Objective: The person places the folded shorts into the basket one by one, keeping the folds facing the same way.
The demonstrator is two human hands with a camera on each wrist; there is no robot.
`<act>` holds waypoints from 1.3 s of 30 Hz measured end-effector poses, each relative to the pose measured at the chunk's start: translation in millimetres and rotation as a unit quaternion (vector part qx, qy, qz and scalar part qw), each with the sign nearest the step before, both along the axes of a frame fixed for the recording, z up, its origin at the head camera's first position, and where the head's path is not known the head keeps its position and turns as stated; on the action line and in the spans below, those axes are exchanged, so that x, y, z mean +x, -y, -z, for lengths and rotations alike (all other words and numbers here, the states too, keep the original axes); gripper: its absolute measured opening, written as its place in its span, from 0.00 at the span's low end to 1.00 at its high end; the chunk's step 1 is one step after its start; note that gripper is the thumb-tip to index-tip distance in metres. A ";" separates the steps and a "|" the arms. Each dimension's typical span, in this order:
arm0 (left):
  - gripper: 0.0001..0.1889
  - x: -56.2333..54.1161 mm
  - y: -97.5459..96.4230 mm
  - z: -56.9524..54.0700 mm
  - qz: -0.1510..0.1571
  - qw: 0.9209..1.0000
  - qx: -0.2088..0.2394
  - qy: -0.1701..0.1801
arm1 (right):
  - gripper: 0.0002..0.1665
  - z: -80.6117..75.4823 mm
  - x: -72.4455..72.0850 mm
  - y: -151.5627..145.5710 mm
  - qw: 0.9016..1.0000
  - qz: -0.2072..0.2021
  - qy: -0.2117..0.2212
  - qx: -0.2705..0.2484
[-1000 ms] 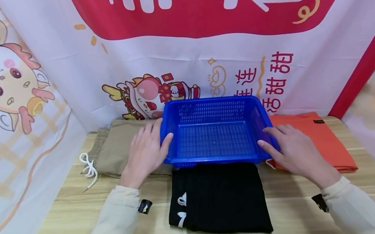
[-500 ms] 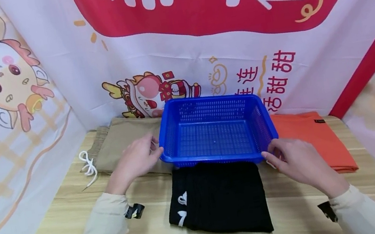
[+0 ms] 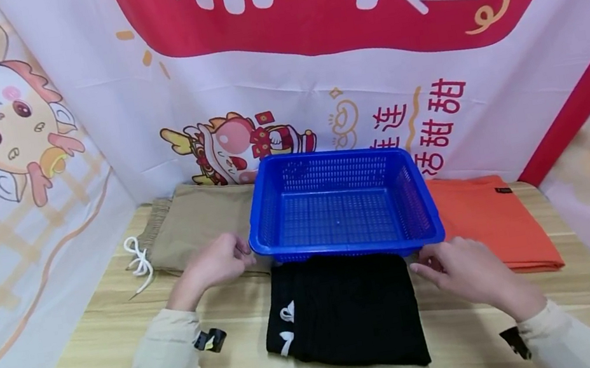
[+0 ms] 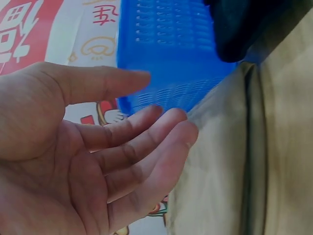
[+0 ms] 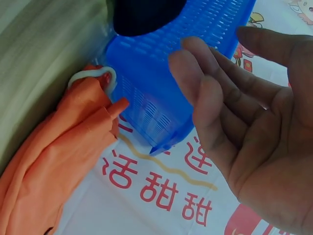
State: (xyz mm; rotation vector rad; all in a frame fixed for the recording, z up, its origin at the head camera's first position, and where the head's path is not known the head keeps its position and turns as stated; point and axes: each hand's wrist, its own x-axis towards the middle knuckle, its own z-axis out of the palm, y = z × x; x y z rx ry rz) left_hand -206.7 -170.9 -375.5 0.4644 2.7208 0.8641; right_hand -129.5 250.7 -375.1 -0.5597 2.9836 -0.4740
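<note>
A blue plastic basket (image 3: 334,170) with perforated walls stands near the back of the table. Beside its front left corner, my left hand (image 3: 217,262) is over the folded khaki trousers (image 3: 207,214); in the left wrist view its loosely bent fingers (image 4: 142,159) hold nothing. At the basket's front right corner is my right hand (image 3: 467,269), thumb apart and fingers (image 5: 212,105) relaxed, also holding nothing. Folded black trousers (image 3: 356,316) with white drawstring ends lie just in front of the basket. A folded orange garment (image 3: 495,223) is to the right, partly behind the basket.
The wooden table (image 3: 109,361) carries everything. A printed cloth backdrop (image 3: 309,88) hangs right behind the basket, and printed cloths also close off both sides. A white drawstring (image 3: 139,263) trails from the khaki trousers onto the wood.
Both hands have come off the basket's sides and moved down and toward me, to beside its front corners. The basket and the clothes lie as before.
</note>
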 end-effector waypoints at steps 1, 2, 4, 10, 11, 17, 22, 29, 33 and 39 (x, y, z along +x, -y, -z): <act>0.06 0.0 -0.2 2.9 0.004 1.000 0.002 0.009 | 0.12 1.5 -0.2 0.0 1.000 -0.002 0.007 -0.001; 0.08 0.4 -1.0 5.5 0.006 1.000 0.004 0.020 | 0.11 3.2 -0.5 -0.1 1.000 -0.004 0.013 -0.001; 0.12 2.3 -3.3 9.7 0.013 0.999 0.006 0.041 | 0.10 7.7 -1.4 -0.1 1.000 -0.008 0.024 0.000; 0.23 8.8 -12.1 22.0 0.031 0.995 0.012 0.089 | 0.13 23.0 -4.3 0.8 0.999 -0.007 0.048 0.005; 0.24 9.5 -13.2 24.2 0.032 0.995 0.013 0.092 | 0.14 25.3 -4.6 0.9 0.999 -0.008 0.050 0.000; 0.23 13.6 -21.0 34.8 0.021 0.994 0.025 0.107 | 0.20 37.5 -6.0 0.9 0.996 -0.007 0.077 -0.032; 0.23 15.6 -29.8 40.6 0.011 0.996 0.022 0.088 | 0.22 45.6 -8.2 3.1 0.995 0.004 0.090 -0.043; 0.37 17.6 -39.6 45.9 -0.014 0.995 0.026 0.097 | 0.32 56.0 -14.1 9.2 0.988 0.056 0.125 -0.075; 0.42 18.3 -43.4 47.3 -0.027 0.995 0.042 0.089 | 0.36 60.2 -16.0 12.5 0.985 0.067 0.128 -0.098; 0.46 20.5 -48.0 50.6 -0.051 0.991 0.041 0.116 | 0.31 63.3 -15.6 17.4 0.979 0.082 0.144 -0.115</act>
